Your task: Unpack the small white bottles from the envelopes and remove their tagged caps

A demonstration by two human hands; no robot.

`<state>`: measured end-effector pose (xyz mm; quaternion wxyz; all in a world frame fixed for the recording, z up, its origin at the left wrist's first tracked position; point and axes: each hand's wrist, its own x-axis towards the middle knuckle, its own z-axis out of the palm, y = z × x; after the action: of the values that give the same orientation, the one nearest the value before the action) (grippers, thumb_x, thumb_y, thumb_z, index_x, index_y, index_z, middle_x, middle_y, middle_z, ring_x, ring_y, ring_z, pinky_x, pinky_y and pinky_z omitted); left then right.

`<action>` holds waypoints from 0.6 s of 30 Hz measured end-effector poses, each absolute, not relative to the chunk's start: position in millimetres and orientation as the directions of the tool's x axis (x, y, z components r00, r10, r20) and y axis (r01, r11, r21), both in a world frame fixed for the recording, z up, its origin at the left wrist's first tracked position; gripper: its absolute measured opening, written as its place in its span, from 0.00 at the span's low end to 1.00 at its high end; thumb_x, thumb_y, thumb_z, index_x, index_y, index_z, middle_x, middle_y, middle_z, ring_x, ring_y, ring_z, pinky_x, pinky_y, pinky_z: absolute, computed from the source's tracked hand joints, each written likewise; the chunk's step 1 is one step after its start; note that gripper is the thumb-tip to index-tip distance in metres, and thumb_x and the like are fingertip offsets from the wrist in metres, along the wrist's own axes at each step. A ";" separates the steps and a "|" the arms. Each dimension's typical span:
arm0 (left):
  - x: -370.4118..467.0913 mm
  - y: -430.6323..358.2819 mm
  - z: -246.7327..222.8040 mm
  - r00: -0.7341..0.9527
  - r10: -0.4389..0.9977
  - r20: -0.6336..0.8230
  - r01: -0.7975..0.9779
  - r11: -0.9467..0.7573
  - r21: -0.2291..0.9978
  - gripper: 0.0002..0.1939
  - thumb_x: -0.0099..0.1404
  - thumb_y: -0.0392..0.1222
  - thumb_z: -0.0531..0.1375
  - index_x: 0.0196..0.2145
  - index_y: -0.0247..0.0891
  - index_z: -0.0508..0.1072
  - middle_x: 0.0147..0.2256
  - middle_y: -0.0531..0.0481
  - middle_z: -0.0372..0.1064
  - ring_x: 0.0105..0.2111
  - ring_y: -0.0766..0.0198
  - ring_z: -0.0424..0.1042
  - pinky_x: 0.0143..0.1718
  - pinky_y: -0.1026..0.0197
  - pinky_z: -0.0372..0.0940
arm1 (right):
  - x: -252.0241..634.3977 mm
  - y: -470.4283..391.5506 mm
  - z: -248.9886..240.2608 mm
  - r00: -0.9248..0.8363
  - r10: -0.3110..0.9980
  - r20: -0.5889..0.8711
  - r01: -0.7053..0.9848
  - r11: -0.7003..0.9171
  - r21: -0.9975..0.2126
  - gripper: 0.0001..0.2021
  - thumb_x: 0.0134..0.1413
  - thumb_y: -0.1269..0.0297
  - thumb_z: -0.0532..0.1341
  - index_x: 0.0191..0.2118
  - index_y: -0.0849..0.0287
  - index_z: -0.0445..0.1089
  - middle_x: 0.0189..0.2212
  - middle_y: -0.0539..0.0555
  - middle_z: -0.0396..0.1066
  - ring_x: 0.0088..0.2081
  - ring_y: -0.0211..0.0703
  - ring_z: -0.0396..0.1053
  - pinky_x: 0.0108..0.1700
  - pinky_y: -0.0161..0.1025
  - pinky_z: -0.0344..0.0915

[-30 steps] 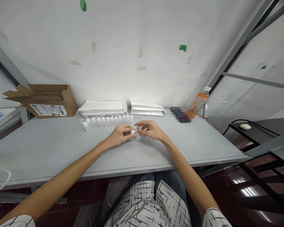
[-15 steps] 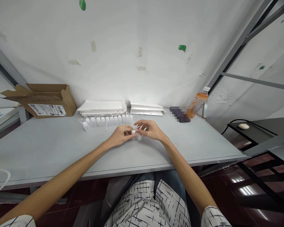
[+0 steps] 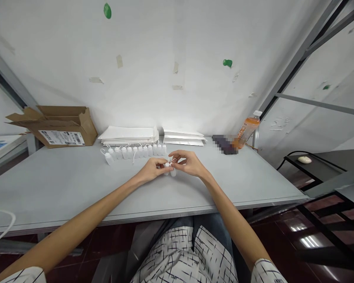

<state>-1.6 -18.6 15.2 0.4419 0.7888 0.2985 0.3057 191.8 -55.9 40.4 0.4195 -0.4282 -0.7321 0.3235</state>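
Note:
In the middle of the table, my left hand (image 3: 153, 169) is closed around a small white plastic bottle (image 3: 166, 166) with a cap, thumb and fingers on its sides. Right beside it stands a second small bottle (image 3: 173, 172), translucent white and upright. My right hand (image 3: 188, 163) has its thumb and index finger pinched at this second bottle's top, where a thin white loop shows; the fingers partly hide the cap. Behind and to the left is a row of several similar bottles (image 3: 129, 152), some with thin white strips sticking up. The leftmost one leans.
Two stacks of flat white packets (image 3: 126, 133) lie against the wall. At the back left is an open cardboard box (image 3: 61, 127). A bottle of orange drink (image 3: 247, 129) leans at the back right, by a blurred dark object (image 3: 224, 144). The table's front edge (image 3: 165, 214) runs before my lap.
The second bottle has gone from tilted to upright beside the first, with my right fingers now at its top. My left hand keeps its hold. The view has shifted slightly.

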 end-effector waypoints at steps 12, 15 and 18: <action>-3.0 -20.8 18.0 0.606 0.761 0.233 0.213 -0.437 0.874 0.19 0.56 0.57 0.65 0.31 0.35 0.79 0.31 0.49 0.71 0.28 0.66 0.62 0.28 0.63 0.55 | 191.1 -59.0 45.1 -0.254 0.900 0.356 0.442 0.435 -0.784 0.07 0.48 0.62 0.66 0.31 0.60 0.76 0.30 0.53 0.74 0.33 0.39 0.71 0.34 0.36 0.71; -3.7 -21.4 18.2 0.609 0.757 0.238 0.232 -0.456 0.859 0.20 0.57 0.58 0.64 0.28 0.35 0.78 0.28 0.51 0.69 0.26 0.68 0.61 0.28 0.64 0.56 | 193.8 -59.7 47.2 -0.296 0.886 0.357 0.437 0.457 -0.775 0.05 0.49 0.63 0.66 0.32 0.59 0.78 0.30 0.53 0.73 0.32 0.38 0.70 0.34 0.36 0.71; -3.5 -21.1 14.6 0.621 0.747 0.238 0.240 -0.471 0.849 0.21 0.56 0.59 0.65 0.26 0.35 0.76 0.27 0.51 0.67 0.27 0.67 0.60 0.28 0.64 0.56 | 195.6 -59.5 47.1 -0.326 0.873 0.364 0.428 0.479 -0.766 0.05 0.49 0.64 0.66 0.31 0.57 0.79 0.29 0.52 0.73 0.32 0.38 0.70 0.35 0.36 0.71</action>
<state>-3.5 -21.1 14.6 0.4120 0.8005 0.3081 0.3074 195.6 -59.5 47.1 0.3951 -0.4256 -0.7639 0.2815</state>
